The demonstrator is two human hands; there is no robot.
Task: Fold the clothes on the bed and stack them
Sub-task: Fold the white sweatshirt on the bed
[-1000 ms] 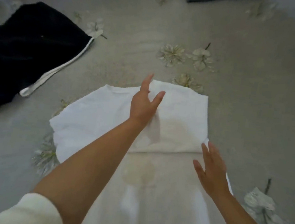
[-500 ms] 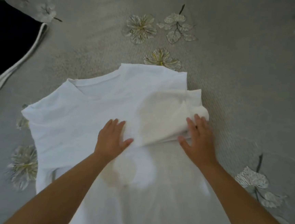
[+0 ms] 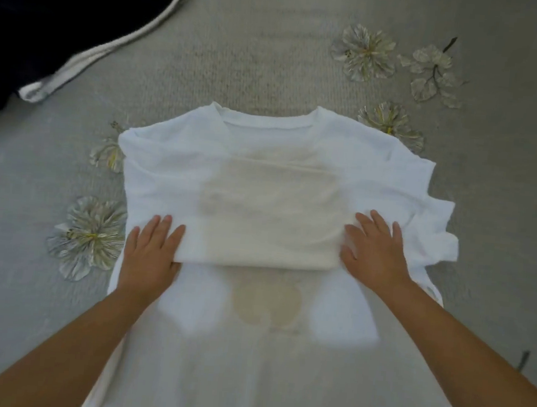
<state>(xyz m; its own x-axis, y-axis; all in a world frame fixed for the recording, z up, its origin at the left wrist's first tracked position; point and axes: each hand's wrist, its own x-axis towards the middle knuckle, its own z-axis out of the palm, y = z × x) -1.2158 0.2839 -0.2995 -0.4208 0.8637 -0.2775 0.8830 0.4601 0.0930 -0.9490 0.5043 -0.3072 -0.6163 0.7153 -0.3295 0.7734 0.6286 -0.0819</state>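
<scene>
A white shirt [image 3: 263, 177] lies spread on the bed [image 3: 273, 57], collar at the far side, its lower part running toward the person and out of the bottom of the view. The upper part is doubled over, so that a folded edge runs across the shirt between the two hands. A faint beige print shows through the cloth in the middle, both on the folded layer and on the layer below it.

The left hand [image 3: 150, 253] rests at the left end of the folded edge. Its fingers are straight and lie on the cloth, with the thumb on top of the fold; whether any fingers reach under the layer I cannot tell. The right hand [image 3: 373, 250] lies flat at the right end of the fold, fingers straight and spread, pressing the cloth down. A bunched sleeve [image 3: 437, 231] sticks out just beside it to the right.

The bed cover is grey with pale flower patterns on both sides of the shirt. A dark garment [image 3: 49, 22] with a white trim lies at the far left, well apart from the shirt.
</scene>
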